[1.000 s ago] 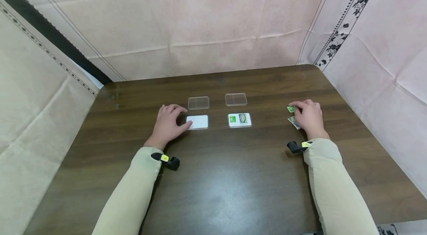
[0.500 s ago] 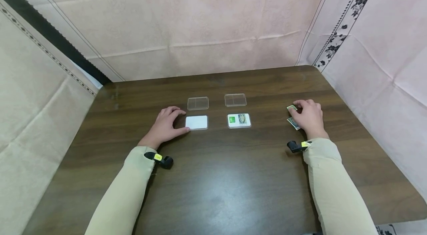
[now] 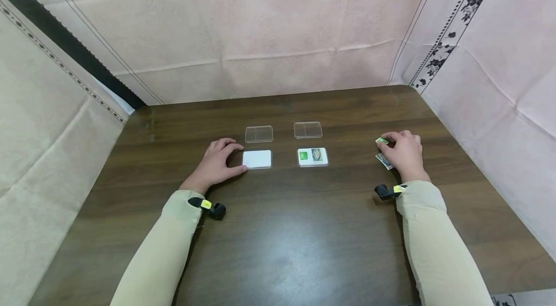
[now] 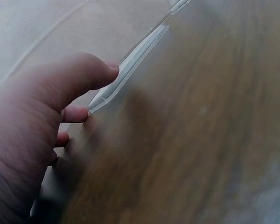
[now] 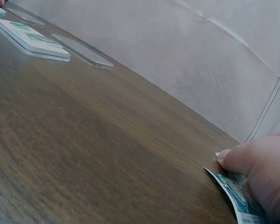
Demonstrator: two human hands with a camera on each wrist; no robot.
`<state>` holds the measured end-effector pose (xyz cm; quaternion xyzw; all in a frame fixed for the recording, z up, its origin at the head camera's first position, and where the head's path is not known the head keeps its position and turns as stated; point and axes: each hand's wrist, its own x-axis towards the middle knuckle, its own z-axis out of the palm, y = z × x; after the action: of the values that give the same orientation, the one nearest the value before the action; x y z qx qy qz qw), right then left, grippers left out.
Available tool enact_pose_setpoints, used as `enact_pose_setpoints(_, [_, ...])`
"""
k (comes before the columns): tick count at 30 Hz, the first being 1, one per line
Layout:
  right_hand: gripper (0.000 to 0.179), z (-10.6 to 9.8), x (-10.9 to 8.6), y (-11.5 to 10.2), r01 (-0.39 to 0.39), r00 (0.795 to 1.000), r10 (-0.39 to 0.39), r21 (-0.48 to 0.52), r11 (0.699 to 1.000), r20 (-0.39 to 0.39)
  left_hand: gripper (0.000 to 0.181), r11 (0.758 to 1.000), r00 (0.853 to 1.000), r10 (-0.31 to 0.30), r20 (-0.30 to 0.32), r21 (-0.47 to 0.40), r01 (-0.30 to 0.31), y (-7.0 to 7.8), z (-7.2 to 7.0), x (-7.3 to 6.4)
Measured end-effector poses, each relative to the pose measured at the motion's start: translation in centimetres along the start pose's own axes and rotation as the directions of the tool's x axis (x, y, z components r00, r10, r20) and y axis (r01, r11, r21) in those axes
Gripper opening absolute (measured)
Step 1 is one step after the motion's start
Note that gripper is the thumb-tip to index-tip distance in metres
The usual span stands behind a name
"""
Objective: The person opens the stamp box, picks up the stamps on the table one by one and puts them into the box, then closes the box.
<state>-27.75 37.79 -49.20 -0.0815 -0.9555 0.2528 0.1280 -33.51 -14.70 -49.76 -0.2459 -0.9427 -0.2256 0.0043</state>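
Note:
My left hand [image 3: 215, 163] is beside a white card in a clear plastic case [image 3: 257, 159], its thumb at the near left corner and its fingers near the far left one. In the left wrist view, the thumb [image 4: 100, 72] overlaps the edge of the case. On the right side of the table, my right hand [image 3: 403, 154] pinches a small green stamp [image 3: 381, 141] between thumb and index finger, hiding most of it. A second, dark teal stamp [image 5: 235, 196] with perforated edges lies curled under that hand. Its upper part shows in the head view.
A second cased white card [image 3: 320, 163] bears a green stamp [image 3: 303, 156] and an oval-patterned stamp [image 3: 317, 154]. Behind the cards lie two clear plastic lids [image 3: 258, 134]. All rest on the brown wooden table [image 3: 278, 229], with pale cloth hanging around it.
My left hand has shifted slightly left, its thumb sliding off the white card's face to the corner. The right index finger has drawn back, and the green stamp is now tilted.

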Motion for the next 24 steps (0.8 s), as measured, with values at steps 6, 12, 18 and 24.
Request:
enact_pose_setpoints(6, [0.029,0.14,-0.04,-0.01,0.041,0.999,-0.040,-0.021,0.999,0.005,0.064,1.000,1.000,-0.014,0.017,-0.001,0.014,0.35,-0.25,-0.01])
enact_pose_setpoints(12, [0.025,0.36,-0.22,-0.20,0.082,0.997,-0.082,-0.038,0.996,0.013,0.063,1.000,0.999,-0.024,0.030,0.007,0.024,0.56,-0.43,-0.14])
enact_pose_setpoints(18, [0.022,0.44,-0.27,-0.24,0.125,0.992,-0.125,-0.021,0.992,0.005,0.063,1.000,0.999,-0.025,0.032,0.017,0.025,0.71,-0.44,-0.08])
enact_pose_setpoints(24, [0.019,0.59,-0.25,-0.33,0.177,0.984,-0.177,-0.009,0.984,-0.024,0.064,1.000,0.999,-0.024,0.034,0.017,0.023,0.69,-0.44,-0.24])
